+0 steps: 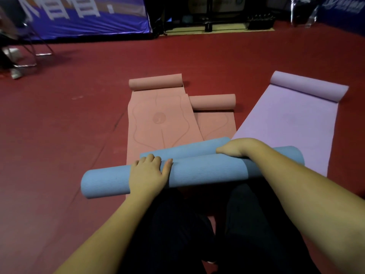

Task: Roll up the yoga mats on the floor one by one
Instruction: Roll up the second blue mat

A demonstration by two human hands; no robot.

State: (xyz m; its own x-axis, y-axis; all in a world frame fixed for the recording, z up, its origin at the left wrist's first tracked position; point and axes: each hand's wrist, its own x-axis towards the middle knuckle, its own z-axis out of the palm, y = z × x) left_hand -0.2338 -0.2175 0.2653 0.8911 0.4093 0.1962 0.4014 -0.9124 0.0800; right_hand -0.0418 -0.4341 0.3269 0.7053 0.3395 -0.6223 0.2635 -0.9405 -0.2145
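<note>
I had a rolled blue mat (197, 171) lying crosswise on the red floor (69, 125), just in front of my knees. My left hand (150, 173) lay on top of the roll left of its middle, palm down, fingers bent over the far side and thumb stretched out along the top. My right hand (235, 148) rested further along the roll toward its right end, the fingers curled down over the far edge so that I could not see their tips. Just behind this roll lay a second blue roll (187, 150), shorter in view, touching the first and tilted slightly away to the right; my right hand sat where the two met, and I could not tell which of them the hidden fingers pressed.

Beyond the blue rolls, three mats lay lengthwise on the floor, each flat along its near part with its far end curled up. The left pink mat (158, 119) reached furthest back and bore a faint line pattern with a round mark in the middle. The second pink mat (215, 119) lay just beside it on the right, its left edge tucked under the first. The lilac mat (286, 123) lay to the right, angled outward toward the floor's far right, its near corner touching the blue roll.

My dark trousers (197, 234) filled the near edge between my forearms.
</note>
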